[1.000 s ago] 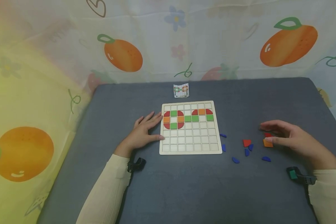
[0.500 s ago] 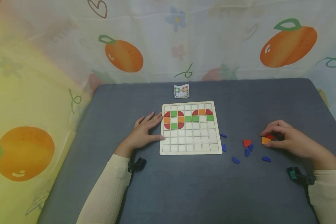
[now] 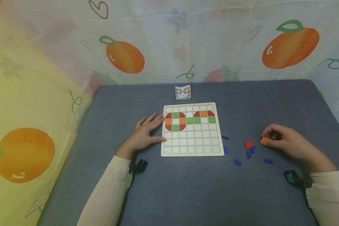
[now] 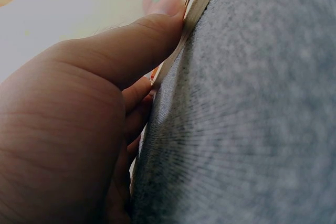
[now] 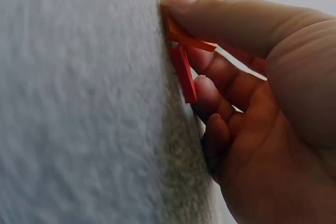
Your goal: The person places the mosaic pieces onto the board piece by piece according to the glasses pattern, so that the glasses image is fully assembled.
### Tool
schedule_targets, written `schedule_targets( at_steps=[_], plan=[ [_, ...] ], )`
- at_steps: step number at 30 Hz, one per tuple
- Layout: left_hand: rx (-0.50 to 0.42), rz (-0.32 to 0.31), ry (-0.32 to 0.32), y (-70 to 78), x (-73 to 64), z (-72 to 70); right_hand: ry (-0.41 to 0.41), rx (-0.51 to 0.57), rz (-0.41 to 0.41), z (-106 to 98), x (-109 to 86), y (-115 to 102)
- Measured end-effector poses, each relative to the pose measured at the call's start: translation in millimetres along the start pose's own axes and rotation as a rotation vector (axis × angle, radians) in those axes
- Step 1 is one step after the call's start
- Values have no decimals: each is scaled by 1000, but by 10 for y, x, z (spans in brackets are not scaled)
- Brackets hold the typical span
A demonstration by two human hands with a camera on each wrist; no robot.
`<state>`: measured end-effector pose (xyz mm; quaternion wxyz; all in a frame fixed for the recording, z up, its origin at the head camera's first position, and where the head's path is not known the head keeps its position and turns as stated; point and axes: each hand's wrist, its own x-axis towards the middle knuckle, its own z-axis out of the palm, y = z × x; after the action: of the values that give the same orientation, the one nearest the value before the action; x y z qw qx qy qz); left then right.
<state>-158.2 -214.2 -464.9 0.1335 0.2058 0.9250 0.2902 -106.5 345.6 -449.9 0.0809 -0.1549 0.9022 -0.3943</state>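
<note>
A pale wooden grid board (image 3: 192, 154) lies mid-table, with red, green and orange tiles set in its upper rows. My left hand (image 3: 141, 137) rests at the board's left edge, thumb and fingertips touching it, as the board's side (image 4: 184, 38) in the left wrist view also shows. Off to the right, my right hand (image 3: 292, 142) pinches an orange tile (image 3: 265, 139) between thumb and fingers, low over the cloth. In the right wrist view a red tile (image 5: 184, 74) stands tilted just below the orange one, by the fingertips; whether it is held I cannot tell.
Another red tile (image 3: 249, 144) lies left of my right hand. Several blue pieces (image 3: 238, 162) are scattered between the board and that hand. A small printed pattern card (image 3: 183, 93) lies behind the board. A patterned curtain (image 3: 158, 40) hangs beyond the grey table (image 3: 203, 194).
My right thumb and fingers have come together on the orange tile, and the hand has moved slightly left with it. The red tile beside it is now hidden in the head view. My left hand stays put.
</note>
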Motion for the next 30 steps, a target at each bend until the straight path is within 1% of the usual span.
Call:
schedule_targets(
  at_steps=[5, 11, 16, 19, 26, 30],
  plan=[
    [-1, -3, 2, 9, -5, -4, 21, 27, 12, 40, 14, -53],
    [-3, -4, 0, 16, -7, -9, 26, 52, 23, 73, 39, -89],
    [-3, -3, -2, 11, -2, -5, 51, 97, 32, 100, 58, -128],
    [-2, -3, -1, 7, 0, -3, 64, 105, 36, 117, 75, -150],
    [4, 2, 2, -2, 2, 4, 66, 138, 14, 149, 112, -212],
    [5, 4, 2, -5, 3, 9, 62, 146, 29, 174, 145, -234]
  ],
)
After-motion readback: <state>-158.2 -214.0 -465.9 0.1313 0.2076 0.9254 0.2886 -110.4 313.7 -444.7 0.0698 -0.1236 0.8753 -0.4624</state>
